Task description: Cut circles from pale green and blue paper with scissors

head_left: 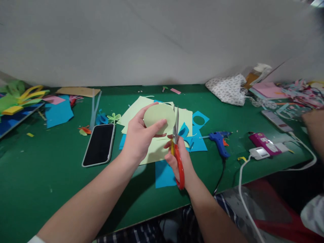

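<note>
My left hand [140, 136] pinches a pale green paper disc [159, 116] and holds it up above the green table [50, 182]. My right hand [181, 158] grips red-handled scissors [177, 152], blades pointing up and touching the disc's right edge. Under both hands lie pale green sheets [154, 152] and blue paper pieces [164, 175], one with a round hole [199, 119] cut out.
A black phone [99, 144] lies left of my hands. A blue glue gun [219, 140], a magenta device [262, 141] and a white charger with cable [258, 153] sit to the right. Paper scraps and crafts pile up at far left [20, 99] and far right [298, 92]. Another person's arm [315, 130] shows at right.
</note>
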`<state>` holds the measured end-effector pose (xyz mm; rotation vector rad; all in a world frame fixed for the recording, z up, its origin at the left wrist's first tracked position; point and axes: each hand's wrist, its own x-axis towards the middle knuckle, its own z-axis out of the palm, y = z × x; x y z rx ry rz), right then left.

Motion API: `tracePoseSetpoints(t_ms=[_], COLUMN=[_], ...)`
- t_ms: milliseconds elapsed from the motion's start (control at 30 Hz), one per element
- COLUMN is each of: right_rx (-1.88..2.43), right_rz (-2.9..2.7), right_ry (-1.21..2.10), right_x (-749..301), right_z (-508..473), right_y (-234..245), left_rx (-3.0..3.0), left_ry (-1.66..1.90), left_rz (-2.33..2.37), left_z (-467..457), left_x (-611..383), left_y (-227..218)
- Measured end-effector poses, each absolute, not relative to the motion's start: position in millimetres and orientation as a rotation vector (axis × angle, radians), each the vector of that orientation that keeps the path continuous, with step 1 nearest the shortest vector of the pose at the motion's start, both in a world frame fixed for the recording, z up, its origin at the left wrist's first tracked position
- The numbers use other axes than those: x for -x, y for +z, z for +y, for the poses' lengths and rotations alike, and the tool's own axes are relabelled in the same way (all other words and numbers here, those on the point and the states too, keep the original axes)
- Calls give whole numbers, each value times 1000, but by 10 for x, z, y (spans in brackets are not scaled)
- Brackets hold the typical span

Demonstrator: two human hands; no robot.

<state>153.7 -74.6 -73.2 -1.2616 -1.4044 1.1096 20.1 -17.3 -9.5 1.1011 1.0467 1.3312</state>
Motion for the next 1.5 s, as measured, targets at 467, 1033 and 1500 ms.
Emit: tracePoseSetpoints(t_ms=[467, 1033, 1500], right_rx=[1251, 1249, 1267], right_rz=[-1369, -1396, -1403], right_ry=[1048, 1086, 1040], right_x=[-1502, -1521, -1527], right_z=[-730, -724, -723], right_y=[-820, -808, -817], left_rx=[-1193, -1122, -1215], left_ry=[1288, 1325, 1307], left_rz=[1087, 1073, 1104], left_z=[-173, -157, -159], left_x=[-204, -199, -195], left_y=[-119, -93, -140])
